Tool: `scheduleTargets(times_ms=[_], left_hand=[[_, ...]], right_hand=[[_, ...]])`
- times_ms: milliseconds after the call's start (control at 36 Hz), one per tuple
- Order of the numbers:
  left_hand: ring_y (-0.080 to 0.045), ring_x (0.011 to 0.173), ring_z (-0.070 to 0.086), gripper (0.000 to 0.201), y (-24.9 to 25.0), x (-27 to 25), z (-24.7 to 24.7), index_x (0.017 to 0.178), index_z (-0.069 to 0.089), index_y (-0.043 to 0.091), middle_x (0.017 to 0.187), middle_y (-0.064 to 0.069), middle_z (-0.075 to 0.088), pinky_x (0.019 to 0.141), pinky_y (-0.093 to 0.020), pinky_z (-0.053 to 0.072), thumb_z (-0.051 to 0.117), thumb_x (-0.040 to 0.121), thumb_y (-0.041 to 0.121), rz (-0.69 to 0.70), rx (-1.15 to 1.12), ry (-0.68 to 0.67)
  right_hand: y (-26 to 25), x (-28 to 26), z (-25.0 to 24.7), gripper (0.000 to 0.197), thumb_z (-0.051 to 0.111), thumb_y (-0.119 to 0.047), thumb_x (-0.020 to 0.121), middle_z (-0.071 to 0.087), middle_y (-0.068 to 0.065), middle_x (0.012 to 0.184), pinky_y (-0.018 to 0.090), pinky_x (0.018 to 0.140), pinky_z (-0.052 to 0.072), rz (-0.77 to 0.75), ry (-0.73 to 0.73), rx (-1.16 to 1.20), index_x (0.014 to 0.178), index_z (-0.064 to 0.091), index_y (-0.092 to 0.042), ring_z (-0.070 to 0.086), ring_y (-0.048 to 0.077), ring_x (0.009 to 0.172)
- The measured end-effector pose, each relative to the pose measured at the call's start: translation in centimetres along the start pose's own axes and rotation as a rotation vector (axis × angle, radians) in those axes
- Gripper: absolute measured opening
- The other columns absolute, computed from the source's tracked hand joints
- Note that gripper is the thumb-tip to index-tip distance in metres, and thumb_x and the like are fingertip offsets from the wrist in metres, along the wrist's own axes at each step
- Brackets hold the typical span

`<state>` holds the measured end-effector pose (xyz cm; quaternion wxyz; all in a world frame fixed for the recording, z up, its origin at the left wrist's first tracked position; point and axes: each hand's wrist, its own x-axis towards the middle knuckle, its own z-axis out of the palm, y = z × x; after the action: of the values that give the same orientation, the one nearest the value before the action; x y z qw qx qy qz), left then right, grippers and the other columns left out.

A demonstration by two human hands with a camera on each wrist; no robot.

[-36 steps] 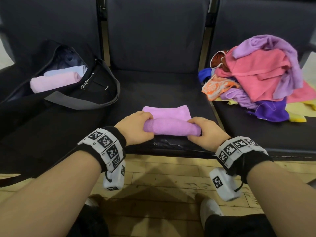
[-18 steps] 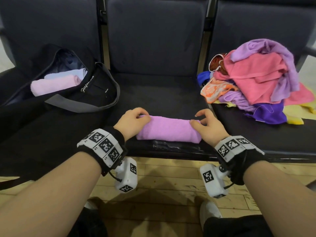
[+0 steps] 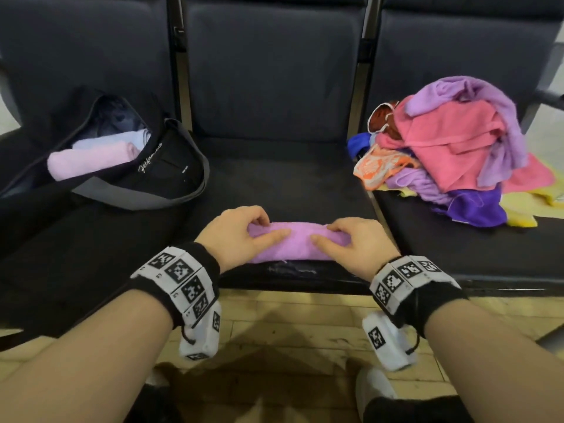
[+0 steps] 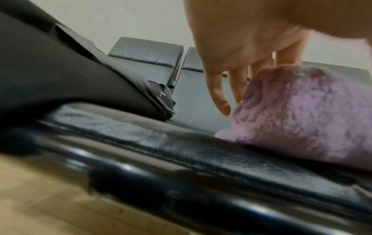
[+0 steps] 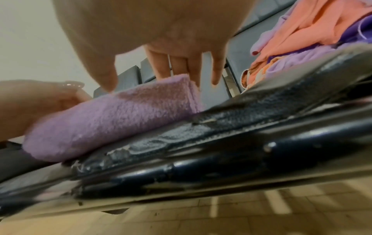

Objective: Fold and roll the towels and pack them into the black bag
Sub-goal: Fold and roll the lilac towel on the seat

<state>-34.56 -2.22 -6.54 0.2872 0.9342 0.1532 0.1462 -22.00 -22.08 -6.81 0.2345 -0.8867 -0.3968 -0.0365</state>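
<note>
We sit before the bench (image 3: pixel 274 184), a row of dark padded seats that carries everything. On its left seat lies the black bag (image 3: pixel 158 175), open at the top, with a pink roll (image 3: pixel 91 161) and a paler roll behind it already inside. On the right seat, well apart from the bag, is the heap of loose towels (image 3: pixel 451 148) — pink, violet, orange, yellow — not yet folded.

At the front edge of the middle seat lies the purple towel (image 3: pixel 293 242), rolled into a short thick cylinder along the edge. Our left hand (image 3: pixel 238 236) is on its left end and our right hand (image 3: pixel 357 242) on its right end. The thumbs press on top and the fingers curl over the far side, so both hands grip the roll; it rests on the seat, not lifted.

We judge the rolling nearly done, and the next step is carrying it to the bag. The towel is soft, light terry: it does not slip or break, but it will spring open if we let go. It seems best to hold it around the middle with the loose outer edge under the fingers, and to lay it just beside the pink roll — the near edge of the seat is close, so a careless push could drop it on the floor.
</note>
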Motion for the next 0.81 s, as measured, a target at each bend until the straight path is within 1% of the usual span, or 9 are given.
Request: scheduleTargets(times_ms=[83,194,278,333,444,611,694,750,806], left_hand=[[-0.013,0.101,0.056,0.068,0.0,-0.2,-0.5,0.104,0.059,0.031,0.106,0.014,0.058,0.095,-0.035,0.044,0.05,0.056,0.077,-0.018,0.12,-0.126],[-0.013,0.115,0.047,0.057,0.2,-0.2,-0.6,0.12,0.055,0.03,0.114,0.012,0.053,0.107,-0.035,0.024,0.062,0.066,0.045,-0.001,0.266,-0.209],[-0.016,0.112,0.051,0.068,0.0,-0.2,-0.7,0.118,0.06,0.024,0.114,0.007,0.051,0.104,-0.032,0.032,0.055,0.057,0.052,-0.035,0.074,-0.181],[-0.017,0.111,0.052,0.061,-0.2,0.0,-0.7,0.12,0.058,0.019,0.114,0.005,0.051,0.096,-0.027,0.038,0.066,0.065,0.045,-0.105,-0.083,-0.103],[-0.016,0.109,0.052,0.047,-0.6,0.6,-0.5,0.125,0.049,0.021,0.117,0.001,0.055,0.088,-0.024,0.039,0.069,0.083,0.025,-0.27,-0.282,-0.042],[-0.023,0.124,0.046,0.049,-0.5,0.8,0.1,0.144,0.033,0.031,0.138,-0.002,0.042,0.107,-0.036,0.039,0.05,0.098,0.032,-0.296,-0.377,-0.106],[-0.023,0.118,0.046,0.043,-0.4,0.7,0.4,0.143,0.036,0.033,0.138,-0.01,0.036,0.095,-0.024,0.04,0.042,0.1,0.039,-0.288,-0.26,-0.13],[-0.021,0.114,0.046,0.041,-0.4,0.6,0.6,0.14,0.042,0.032,0.133,-0.008,0.035,0.086,-0.018,0.04,0.04,0.1,0.041,-0.262,-0.181,-0.116],[-0.022,0.123,0.04,0.042,-0.5,0.5,0.8,0.137,0.048,0.031,0.133,-0.002,0.034,0.101,-0.028,0.035,0.041,0.098,0.046,-0.205,-0.009,-0.049]], right_hand=[[-0.2,0.1,0.0,0.054,0.059,-0.063,0.075,0.061,-0.006,0.103,0.033,0.098,0.036,0.0,-0.14,-0.097,0.11,0.06,-0.022,0.055,0.015,0.102],[0.3,0.1,0.2,0.05,0.069,-0.034,0.074,0.056,-0.004,0.11,0.034,0.094,0.045,0.085,-0.283,0.053,0.119,0.05,-0.023,0.057,0.018,0.102],[0.4,0.2,-0.1,0.042,0.071,-0.025,0.077,0.061,-0.002,0.102,0.021,0.073,0.047,0.132,-0.225,0.188,0.114,0.051,-0.02,0.06,0.012,0.09],[0.7,0.4,-0.2,0.043,0.072,-0.024,0.078,0.059,-0.004,0.097,0.019,0.069,0.044,0.179,-0.199,0.315,0.112,0.047,-0.02,0.058,0.011,0.086],[1.2,0.4,-0.1,0.042,0.069,-0.026,0.083,0.051,-0.007,0.099,0.03,0.076,0.041,0.233,-0.128,0.454,0.114,0.042,-0.022,0.052,0.017,0.091],[0.9,0.8,0.3,0.036,0.052,-0.025,0.095,0.046,0.004,0.126,0.022,0.091,0.029,0.181,-0.072,0.437,0.13,0.045,-0.032,0.047,0.017,0.107],[1.1,0.8,0.9,0.038,0.048,-0.042,0.096,0.039,0.003,0.136,0.023,0.099,0.03,0.19,-0.179,0.339,0.134,0.047,-0.036,0.046,0.021,0.122],[1.3,0.7,1.0,0.056,0.052,-0.062,0.086,0.033,-0.003,0.144,0.034,0.111,0.029,0.21,-0.237,0.215,0.137,0.042,-0.043,0.039,0.022,0.132],[1.3,0.6,0.8,0.074,0.06,-0.068,0.077,0.024,-0.006,0.15,0.043,0.114,0.023,0.168,-0.273,0.036,0.141,0.035,-0.043,0.031,0.022,0.137]])
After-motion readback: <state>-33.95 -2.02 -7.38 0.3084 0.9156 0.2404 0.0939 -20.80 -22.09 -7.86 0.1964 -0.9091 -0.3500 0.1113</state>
